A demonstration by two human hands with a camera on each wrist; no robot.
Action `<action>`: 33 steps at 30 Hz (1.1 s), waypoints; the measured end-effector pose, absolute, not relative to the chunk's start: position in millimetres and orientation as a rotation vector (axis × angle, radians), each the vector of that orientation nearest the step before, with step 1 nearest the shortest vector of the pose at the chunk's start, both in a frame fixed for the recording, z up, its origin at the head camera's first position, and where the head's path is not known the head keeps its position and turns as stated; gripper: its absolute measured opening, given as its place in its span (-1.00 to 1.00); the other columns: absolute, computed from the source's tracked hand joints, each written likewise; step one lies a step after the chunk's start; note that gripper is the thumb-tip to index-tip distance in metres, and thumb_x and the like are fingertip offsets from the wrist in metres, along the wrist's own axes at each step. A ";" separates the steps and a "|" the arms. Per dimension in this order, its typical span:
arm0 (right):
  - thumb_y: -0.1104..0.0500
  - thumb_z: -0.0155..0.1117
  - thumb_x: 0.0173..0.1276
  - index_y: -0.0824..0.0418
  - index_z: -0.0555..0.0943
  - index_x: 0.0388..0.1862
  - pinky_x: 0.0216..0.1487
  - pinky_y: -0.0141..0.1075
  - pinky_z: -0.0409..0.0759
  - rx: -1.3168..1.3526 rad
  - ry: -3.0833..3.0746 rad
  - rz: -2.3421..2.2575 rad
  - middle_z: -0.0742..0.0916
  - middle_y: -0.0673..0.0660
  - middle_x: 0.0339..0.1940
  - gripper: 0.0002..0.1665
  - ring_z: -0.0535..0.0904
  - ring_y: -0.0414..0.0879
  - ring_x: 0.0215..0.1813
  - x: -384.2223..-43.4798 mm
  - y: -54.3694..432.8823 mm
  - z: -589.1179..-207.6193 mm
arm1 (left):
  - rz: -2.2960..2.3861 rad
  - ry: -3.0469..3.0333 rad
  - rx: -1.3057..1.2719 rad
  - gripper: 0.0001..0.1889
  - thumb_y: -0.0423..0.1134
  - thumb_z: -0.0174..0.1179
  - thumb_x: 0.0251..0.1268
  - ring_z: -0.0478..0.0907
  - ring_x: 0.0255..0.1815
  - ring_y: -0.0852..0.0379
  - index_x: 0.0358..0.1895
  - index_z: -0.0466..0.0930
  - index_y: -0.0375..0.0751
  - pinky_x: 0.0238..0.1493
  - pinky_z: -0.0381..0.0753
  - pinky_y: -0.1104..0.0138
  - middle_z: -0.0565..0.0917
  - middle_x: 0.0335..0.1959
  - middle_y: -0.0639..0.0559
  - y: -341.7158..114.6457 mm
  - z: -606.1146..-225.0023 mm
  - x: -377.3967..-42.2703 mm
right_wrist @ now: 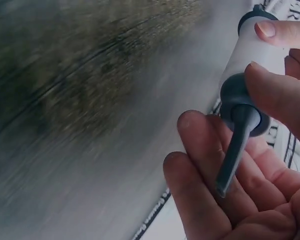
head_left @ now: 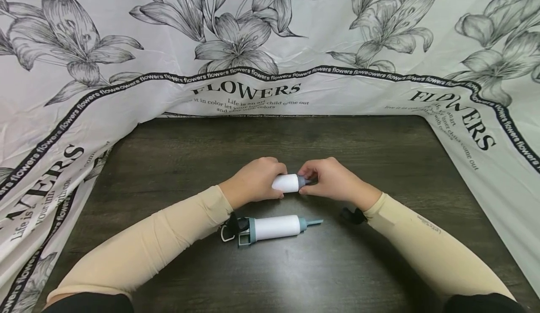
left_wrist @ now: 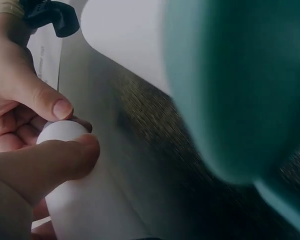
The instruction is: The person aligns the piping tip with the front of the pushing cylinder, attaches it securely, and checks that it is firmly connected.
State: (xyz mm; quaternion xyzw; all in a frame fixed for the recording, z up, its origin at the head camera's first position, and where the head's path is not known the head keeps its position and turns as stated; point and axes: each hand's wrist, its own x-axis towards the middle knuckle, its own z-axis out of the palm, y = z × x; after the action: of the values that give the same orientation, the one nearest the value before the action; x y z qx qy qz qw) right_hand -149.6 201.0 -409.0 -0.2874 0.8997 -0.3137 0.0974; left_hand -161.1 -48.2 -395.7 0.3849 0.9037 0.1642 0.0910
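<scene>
Both hands hold a white tube [head_left: 286,183] over the middle of the dark table. My left hand [head_left: 262,178] grips its white body, thumb on the near side. At the other end, my right hand [head_left: 333,178] pinches the grey-blue collar [head_left: 301,182]. From that collar a thin stem [right_wrist: 233,157] points toward the right palm, whose other fingers lie extended below it. Nearer to me lies a similar white tube [head_left: 276,227], with a teal collar and stem on the right and a square teal frame [head_left: 245,232] on the left. It looms large in the left wrist view.
The dark wood-grain table [head_left: 190,144] is bordered at the back and sides by a white flower-print cloth [head_left: 350,95]. A black wrist strap [head_left: 231,227] overlaps the left end of the lying tube in the head view.
</scene>
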 end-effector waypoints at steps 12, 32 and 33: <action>0.10 0.73 0.20 0.16 0.81 -0.12 -0.12 -0.20 0.70 -0.936 2.707 -0.700 0.81 -0.06 -0.22 -0.67 0.75 -0.12 -0.16 -156.3 183.1 -415.4 | 0.397 2.667 1.106 -0.53 -0.08 0.64 0.15 0.66 -0.14 0.09 0.06 0.77 -0.23 -0.03 0.67 0.18 0.75 -0.08 -0.04 -54.6 -405.7 -166.7; 0.06 0.68 0.27 0.24 0.78 0.14 0.08 -0.10 0.72 -0.979 2.725 -0.589 0.81 0.15 0.08 -0.49 0.75 0.01 0.11 -156.0 185.3 -418.0 | 0.444 2.684 1.022 -0.32 0.03 0.61 0.18 0.68 0.07 0.04 0.32 0.63 -0.16 0.08 0.66 0.13 0.71 0.18 -0.05 -61.1 -409.0 -164.1; 0.06 0.68 0.27 0.25 0.77 0.16 0.09 -0.09 0.72 -0.979 2.724 -0.594 0.80 0.15 0.10 -0.47 0.74 0.02 0.13 -155.7 185.6 -417.7 | 0.451 2.687 1.021 -0.30 0.04 0.61 0.18 0.68 0.08 0.04 0.34 0.62 -0.16 0.08 0.66 0.13 0.70 0.20 -0.05 -61.8 -408.4 -163.8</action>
State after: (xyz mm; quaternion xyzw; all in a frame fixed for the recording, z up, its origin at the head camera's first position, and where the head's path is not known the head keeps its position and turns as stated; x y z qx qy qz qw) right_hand -155.7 185.6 -417.7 -0.3300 0.9178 -0.2002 0.0931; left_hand -163.8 -61.8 -408.4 0.3484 0.9173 0.1540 0.1158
